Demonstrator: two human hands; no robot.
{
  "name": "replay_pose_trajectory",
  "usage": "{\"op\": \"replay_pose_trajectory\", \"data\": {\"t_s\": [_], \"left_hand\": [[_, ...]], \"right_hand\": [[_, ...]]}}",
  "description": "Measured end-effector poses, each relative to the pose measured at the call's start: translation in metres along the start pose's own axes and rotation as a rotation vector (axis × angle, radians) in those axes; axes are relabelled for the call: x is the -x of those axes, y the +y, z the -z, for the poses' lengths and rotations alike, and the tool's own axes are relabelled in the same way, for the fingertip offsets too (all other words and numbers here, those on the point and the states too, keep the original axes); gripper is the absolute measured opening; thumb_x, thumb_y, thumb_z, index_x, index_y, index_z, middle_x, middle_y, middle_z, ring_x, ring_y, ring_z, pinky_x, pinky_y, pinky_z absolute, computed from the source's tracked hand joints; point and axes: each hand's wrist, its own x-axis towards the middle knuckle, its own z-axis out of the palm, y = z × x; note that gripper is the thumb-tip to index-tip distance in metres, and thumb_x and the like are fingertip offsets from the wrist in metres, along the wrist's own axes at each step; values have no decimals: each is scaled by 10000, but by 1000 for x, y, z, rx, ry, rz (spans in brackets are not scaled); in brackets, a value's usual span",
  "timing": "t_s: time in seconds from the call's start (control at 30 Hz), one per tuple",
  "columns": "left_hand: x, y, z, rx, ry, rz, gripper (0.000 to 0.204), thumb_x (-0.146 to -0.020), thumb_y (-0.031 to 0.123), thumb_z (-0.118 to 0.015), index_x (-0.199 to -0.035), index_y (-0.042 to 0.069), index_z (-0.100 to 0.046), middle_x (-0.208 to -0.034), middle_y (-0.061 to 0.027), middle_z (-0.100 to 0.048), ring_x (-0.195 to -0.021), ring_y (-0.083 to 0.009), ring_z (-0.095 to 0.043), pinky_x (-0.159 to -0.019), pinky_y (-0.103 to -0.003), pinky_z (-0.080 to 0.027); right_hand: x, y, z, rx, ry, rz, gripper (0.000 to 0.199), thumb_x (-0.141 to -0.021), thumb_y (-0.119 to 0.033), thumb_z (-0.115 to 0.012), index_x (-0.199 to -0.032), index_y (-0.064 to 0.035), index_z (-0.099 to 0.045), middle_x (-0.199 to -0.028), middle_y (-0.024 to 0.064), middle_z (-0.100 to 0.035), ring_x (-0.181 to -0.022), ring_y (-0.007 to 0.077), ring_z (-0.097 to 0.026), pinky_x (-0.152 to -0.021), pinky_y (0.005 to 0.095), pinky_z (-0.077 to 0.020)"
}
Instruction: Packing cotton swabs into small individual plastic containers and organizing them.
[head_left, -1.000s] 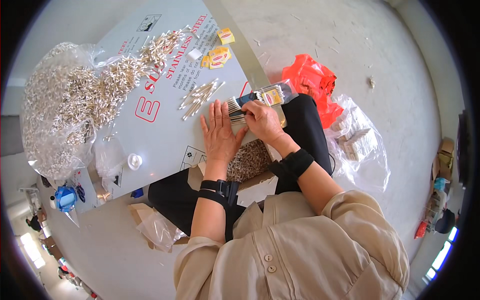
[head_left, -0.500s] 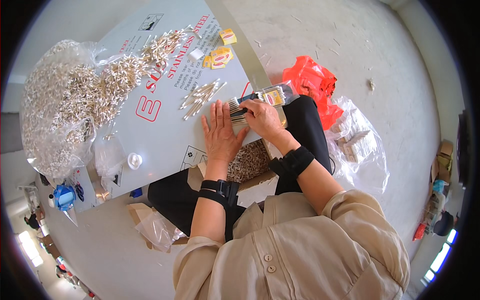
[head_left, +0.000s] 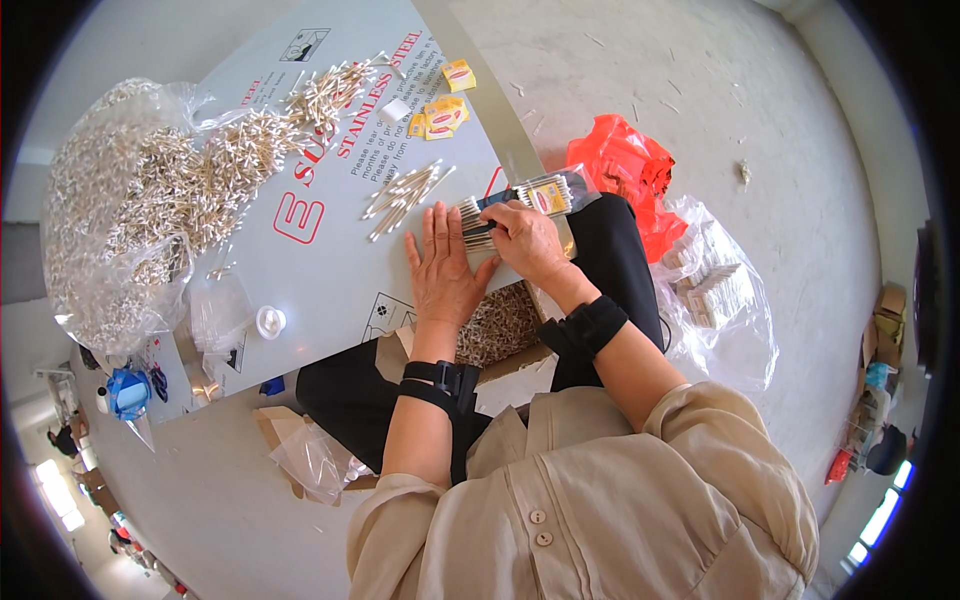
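Note:
My left hand (head_left: 444, 268) lies flat near the table's front edge, its fingers stretched out and their tips beside a row of cotton swabs (head_left: 480, 238). Over the other side of that row my right hand (head_left: 531, 242) is closed, fingers curled onto the swabs, where they hide what exactly is gripped. Just beyond it rests a clear pack of cotton swabs with a yellow label card (head_left: 547, 196); a dark strip shows between the pack and the row. A loose bunch of cotton swabs (head_left: 408, 196) lies beyond my left fingertips.
A large clear bag spills cotton swabs (head_left: 190, 180) over the table's left. Yellow cards (head_left: 440, 117) and a small white container (head_left: 270, 322) lie on the table (head_left: 330, 270). Below its edge is a box of swabs (head_left: 500, 325). Red (head_left: 625, 180) and clear bags (head_left: 720, 290) are at right.
Almost nothing differs. My right fingers have shifted very slightly on the swabs; my left hand stays in place.

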Motion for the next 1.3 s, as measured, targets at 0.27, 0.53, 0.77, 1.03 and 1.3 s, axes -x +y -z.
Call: {"op": "replay_pose_trajectory", "data": {"t_s": [0.27, 0.53, 0.77, 1.03, 1.3], "left_hand": [[1, 0, 1, 0, -6, 8, 878, -859, 502, -614, -1511, 43, -248, -1592, -145, -212, -1493, -282, -133, -1188, -530, -68], [0, 0, 1, 0, 8, -1, 870, -858, 494, -621, -1506, 39, -262, -1587, -146, -224, -1489, -287, -149, -1187, -530, -78], [3, -5, -3, -6, 45, -13, 856, -872, 522, -593, -1496, 26, -281, -1582, -149, -234, -1488, -289, -154, -1184, -538, -79], [2, -5, -7, -12, 38, -53, 823, -908, 514, -549, -1499, 14, -270, -1585, -157, -224, -1486, -303, -152, -1184, -537, -83], [-8, 3, -8, 23, 13, -72, 776, -926, 443, -558, -1490, -7, -272, -1580, -188, -213, -1483, -318, -154, -1192, -504, -111]], "right_hand": [[-8, -4, -3, 16, 41, 28, 240, -802, -90, -575, -1008, -115, -696, -854, 132, -661, -810, 343, -657, -708, 437, -523], [-10, -2, -4, 56, -1, 43, 223, -796, -88, -598, -996, -96, -698, -842, 131, -659, -802, 337, -657, -709, 430, -524], [-14, -13, 13, 170, -162, 127, 527, -666, -129, -783, -1169, -100, -629, -1055, 114, -582, -1017, 312, -609, -817, 407, -500], [-33, -3, 23, 233, -306, 190, 666, -610, -143, -847, -1234, -125, -616, -1098, 98, -533, -1060, 316, -573, -856, 413, -494], [-37, 9, 31, 181, -256, 220, 521, -642, -141, -819, -1144, -129, -683, -1055, 80, -541, -1049, 289, -560, -857, 414, -496]]}}
